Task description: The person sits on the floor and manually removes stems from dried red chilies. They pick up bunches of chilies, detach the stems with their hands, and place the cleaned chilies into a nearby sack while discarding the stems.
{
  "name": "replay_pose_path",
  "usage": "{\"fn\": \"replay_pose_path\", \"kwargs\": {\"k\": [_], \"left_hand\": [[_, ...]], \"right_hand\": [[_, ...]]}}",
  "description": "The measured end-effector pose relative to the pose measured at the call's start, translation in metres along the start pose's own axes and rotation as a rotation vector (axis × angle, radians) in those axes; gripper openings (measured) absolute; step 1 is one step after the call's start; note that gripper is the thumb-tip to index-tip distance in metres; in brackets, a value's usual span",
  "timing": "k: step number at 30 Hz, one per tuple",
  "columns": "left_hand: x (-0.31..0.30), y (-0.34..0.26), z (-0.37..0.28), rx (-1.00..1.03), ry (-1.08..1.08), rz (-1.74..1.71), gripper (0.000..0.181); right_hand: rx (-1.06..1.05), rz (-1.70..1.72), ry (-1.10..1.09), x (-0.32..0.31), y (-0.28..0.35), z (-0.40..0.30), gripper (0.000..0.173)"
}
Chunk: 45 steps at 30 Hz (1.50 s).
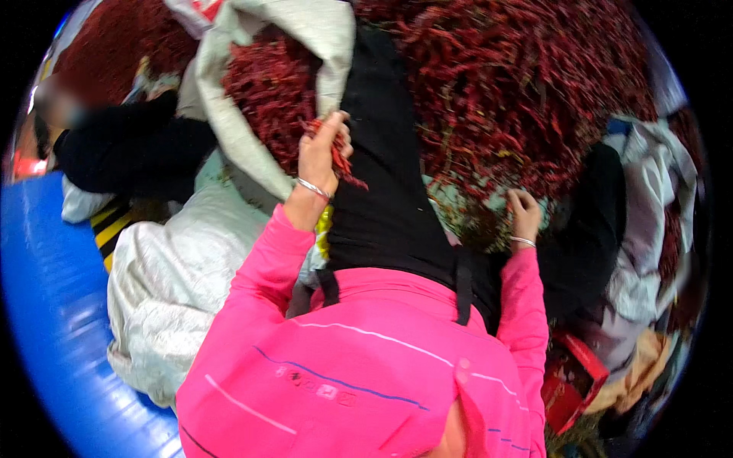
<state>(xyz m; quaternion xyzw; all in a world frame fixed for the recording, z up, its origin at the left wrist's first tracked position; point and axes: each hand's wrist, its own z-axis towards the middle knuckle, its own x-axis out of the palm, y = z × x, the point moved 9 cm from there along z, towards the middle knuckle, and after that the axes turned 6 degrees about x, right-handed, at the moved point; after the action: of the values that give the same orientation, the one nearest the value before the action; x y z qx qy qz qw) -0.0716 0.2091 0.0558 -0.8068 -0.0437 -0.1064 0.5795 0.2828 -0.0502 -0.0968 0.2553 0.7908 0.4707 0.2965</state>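
My left hand [323, 150] is closed around several dried red chillies [342, 163], whose tips poke out below the fingers. It is at the near rim of an open white woven sack [237, 134], which has more dried red chillies [263, 91] inside. At the near edge of a large heap of dried red chillies [504, 86] is my right hand [524, 212]. Its fingers are curled, and whether they pinch anything is hidden. Stems and small bits [487, 223] lie on pale sheeting beside that hand. My black-trousered leg [378, 149] stretches between sack and heap.
A full white sack [177, 257] is at my left, beside a blue corrugated surface [51, 286]. Another person's dark sleeve [131, 149] is at the far left, near another red heap [120, 43]. At lower right are a red container [572, 383] and crumpled pale sacking [647, 229].
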Motion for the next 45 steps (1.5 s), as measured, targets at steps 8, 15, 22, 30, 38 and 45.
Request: {"fn": "replay_pose_path", "kwargs": {"k": [8,15,22,30,38,45], "left_hand": [[0.173,0.122,-0.108,-0.564,0.744,-0.092,0.038],[0.203,0.171,-0.131,-0.433,0.897,0.434,0.021],[0.21,0.201,-0.147,-0.49,0.736,0.506,0.016],[0.368,0.167,-0.151,-0.362,0.921,0.421,0.017],[0.691,0.135,-0.246,-0.184,1.383,0.253,0.031],[0.582,0.132,-0.176,0.417,1.168,0.215,0.025]], "right_hand": [[0.208,0.635,0.199,0.026,0.064,-0.083,0.013],[-0.167,0.275,-0.061,-0.018,0.074,-0.091,0.007],[-0.382,-0.172,-0.167,-0.04,0.086,-0.1,0.022],[0.108,0.877,-0.208,-0.057,-0.009,-0.072,0.021],[0.167,0.603,0.063,-0.021,-0.01,-0.069,0.012],[0.062,0.417,0.108,-0.02,0.001,-0.073,0.012]]}}
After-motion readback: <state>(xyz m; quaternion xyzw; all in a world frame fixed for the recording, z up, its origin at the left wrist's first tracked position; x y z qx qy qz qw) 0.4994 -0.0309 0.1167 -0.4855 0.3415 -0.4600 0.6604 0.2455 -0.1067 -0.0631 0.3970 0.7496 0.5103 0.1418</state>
